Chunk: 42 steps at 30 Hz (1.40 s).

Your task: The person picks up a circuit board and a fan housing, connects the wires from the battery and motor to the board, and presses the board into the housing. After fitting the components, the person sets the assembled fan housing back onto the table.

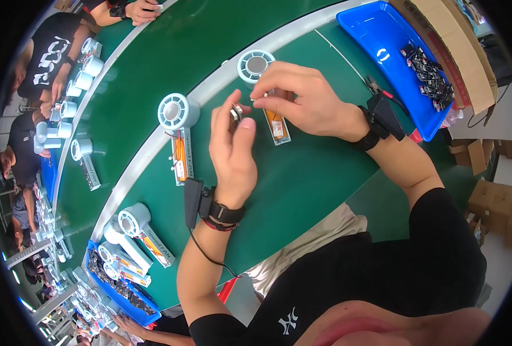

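Note:
My left hand (233, 150) is raised above the green table, thumb and fingers closed on a small dark and silver part (235, 115). Beside it my right hand (310, 106) pinches its thumb and forefinger together; a tiny pale bit shows at the tips, too small to name. Under the right hand lies a light-blue handheld fan (256, 67), its handle (277, 128) open with an orange-wrapped piece inside, partly hidden by the fingers. Left of my left hand lies a second handheld fan (178, 111) with orange and white parts in its open handle.
A blue tray (377, 34) of black circuit boards stands at the right, with red-handled pliers (377, 87) beside it. More fans (135, 220) and another blue tray (152, 316) are at lower left. Across the curved pale rail (210, 81), other people work on fans.

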### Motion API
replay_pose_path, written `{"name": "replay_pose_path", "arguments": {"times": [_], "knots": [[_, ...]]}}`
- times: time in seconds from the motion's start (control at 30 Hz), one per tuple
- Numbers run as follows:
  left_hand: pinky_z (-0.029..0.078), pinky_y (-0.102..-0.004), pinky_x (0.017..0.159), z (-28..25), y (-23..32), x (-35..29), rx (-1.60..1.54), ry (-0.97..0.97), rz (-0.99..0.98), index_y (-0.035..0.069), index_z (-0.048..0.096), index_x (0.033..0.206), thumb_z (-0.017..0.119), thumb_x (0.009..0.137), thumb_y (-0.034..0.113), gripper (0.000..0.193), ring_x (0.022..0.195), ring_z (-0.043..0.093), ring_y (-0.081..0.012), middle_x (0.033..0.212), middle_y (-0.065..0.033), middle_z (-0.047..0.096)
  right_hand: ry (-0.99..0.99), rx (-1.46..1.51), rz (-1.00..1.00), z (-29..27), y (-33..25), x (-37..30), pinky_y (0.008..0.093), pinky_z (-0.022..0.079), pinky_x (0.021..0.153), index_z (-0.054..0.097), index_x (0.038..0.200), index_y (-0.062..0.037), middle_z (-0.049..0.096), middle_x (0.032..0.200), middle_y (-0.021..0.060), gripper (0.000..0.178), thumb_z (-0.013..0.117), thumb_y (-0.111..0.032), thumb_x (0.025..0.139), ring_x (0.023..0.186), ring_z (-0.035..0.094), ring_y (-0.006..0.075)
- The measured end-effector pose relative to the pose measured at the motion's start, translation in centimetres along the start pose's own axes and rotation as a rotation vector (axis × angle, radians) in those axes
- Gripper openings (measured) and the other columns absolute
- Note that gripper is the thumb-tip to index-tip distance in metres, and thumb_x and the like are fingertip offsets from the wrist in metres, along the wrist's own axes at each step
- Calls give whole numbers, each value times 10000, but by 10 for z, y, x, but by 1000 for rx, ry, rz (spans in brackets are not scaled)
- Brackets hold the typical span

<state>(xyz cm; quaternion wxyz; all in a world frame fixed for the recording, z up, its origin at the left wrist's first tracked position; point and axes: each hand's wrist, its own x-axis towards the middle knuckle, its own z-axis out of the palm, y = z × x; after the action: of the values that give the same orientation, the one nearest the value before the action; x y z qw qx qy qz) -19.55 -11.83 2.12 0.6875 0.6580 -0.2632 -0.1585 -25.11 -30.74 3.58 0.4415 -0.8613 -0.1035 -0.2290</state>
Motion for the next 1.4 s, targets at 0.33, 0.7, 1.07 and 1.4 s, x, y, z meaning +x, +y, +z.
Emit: {"name": "replay_pose_path", "arguments": {"times": [0.33,0.7,1.07,1.4], "knots": [[446,-219,667,-1,2,0,-235,-91,-165,-15,541,1369,593,1024,142,383,800,550,-79,1016,-61,654,94,48,-46,13,-7,-7,282,525,608,686,967,-17,667,902,69,89,732,-38,895,733,662,166],[498,-215,671,-17,-3,-1,-204,-8,-149,36,547,1223,702,972,114,306,856,638,-96,1024,-68,681,80,-154,-163,29,-1,0,305,536,675,681,995,-28,670,935,111,129,723,-21,873,798,666,228],[510,-243,722,-3,-9,0,-393,-46,-76,3,553,1133,681,944,69,238,828,619,-84,901,-51,616,-25,-26,118,10,24,-23,229,497,763,638,1115,4,640,1034,59,117,605,-15,1005,896,620,116],[505,-250,711,1,-11,5,-388,-63,-67,-4,553,1134,683,948,82,243,821,622,-87,899,-57,622,-11,9,88,3,32,-25,233,498,788,621,1123,15,623,1073,70,116,596,-22,1016,918,613,125]]}}
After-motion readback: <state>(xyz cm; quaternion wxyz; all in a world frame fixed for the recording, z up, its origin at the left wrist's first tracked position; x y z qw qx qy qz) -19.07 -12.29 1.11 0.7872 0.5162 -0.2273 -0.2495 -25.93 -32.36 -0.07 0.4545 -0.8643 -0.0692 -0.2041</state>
